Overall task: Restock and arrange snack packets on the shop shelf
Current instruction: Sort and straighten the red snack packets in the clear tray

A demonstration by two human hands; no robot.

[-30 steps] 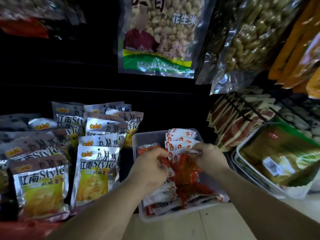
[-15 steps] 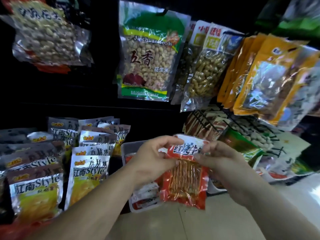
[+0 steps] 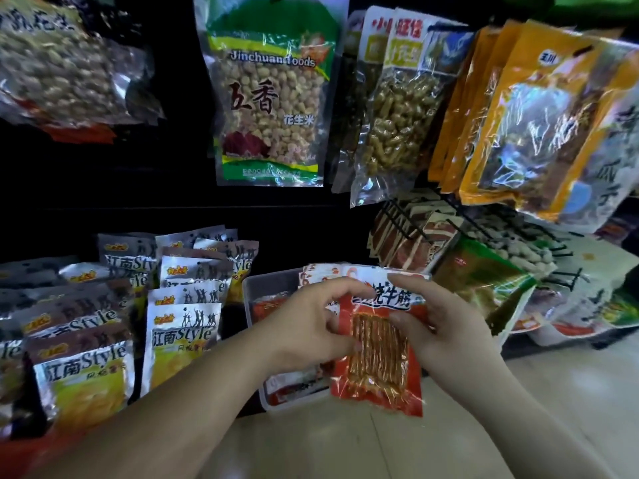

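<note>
The left grip is curled, its thumb and fingertips pinching the upper left edge of a red packet, and the right grip is pinched on the upper right edge, thumb on the printed face. The packet is held upright, label outward, in the air just over the front right corner of a clear tub, and its lower half hangs free. Since the glossy film is held only along the top, a slip is judged the likeliest fault: should one pinch be loosened before the other is firm, the packet could swing and drop to the floor in front of the tub. A row of like packets is stood at the back of the tub, and others lie flat in its front; if the held one is pushed in carelessly, the row could be tipped or the strips inside bent. Left of the tub, silver packets are stacked closely and might be toppled by a passing forearm. Above and behind the tub a peanut bag hangs, and a wire rack juts out to the tub's right; either could be snagged if the packet is lifted high.
</note>
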